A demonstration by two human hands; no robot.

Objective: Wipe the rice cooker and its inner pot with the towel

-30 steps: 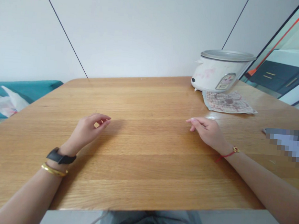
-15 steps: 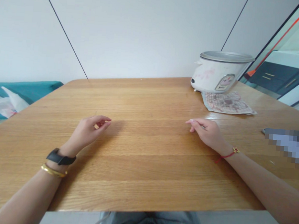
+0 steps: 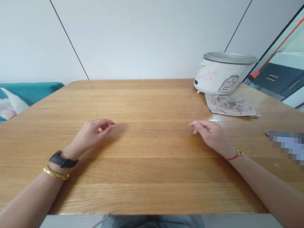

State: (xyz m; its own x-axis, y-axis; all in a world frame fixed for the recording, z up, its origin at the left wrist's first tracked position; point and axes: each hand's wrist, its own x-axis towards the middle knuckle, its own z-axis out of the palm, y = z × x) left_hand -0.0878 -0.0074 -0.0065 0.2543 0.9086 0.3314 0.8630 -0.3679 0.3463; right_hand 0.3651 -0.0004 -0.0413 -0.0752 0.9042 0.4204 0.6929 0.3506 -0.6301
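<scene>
My left hand (image 3: 94, 133) is over the left middle of the wooden table (image 3: 148, 166). Its fingers are curled, the thumb tip is against the fingertips, and nothing shows between them. A black band (image 3: 63, 159) and a gold bangle (image 3: 55, 173) circle that wrist. On the right side of the tabletop is my right hand (image 3: 210, 133), its thumb laid along the bent fingers, with no object visible in it. A red cord bracelet (image 3: 232, 158) is on this wrist. Bare wood lies between the two hands.
At the back right stands a white rice cooker (image 3: 222, 77), beside a patterned cloth (image 3: 233, 105). A blurred-out flat object (image 3: 294, 146) lies at the right edge. Left of the table, a white plastic bag (image 3: 9, 104) rests by teal fabric (image 3: 43, 90). A wall rises behind.
My left hand has shifted very slightly to the right, its fingers still curled. The right hand and the objects on the table have stayed put.
</scene>
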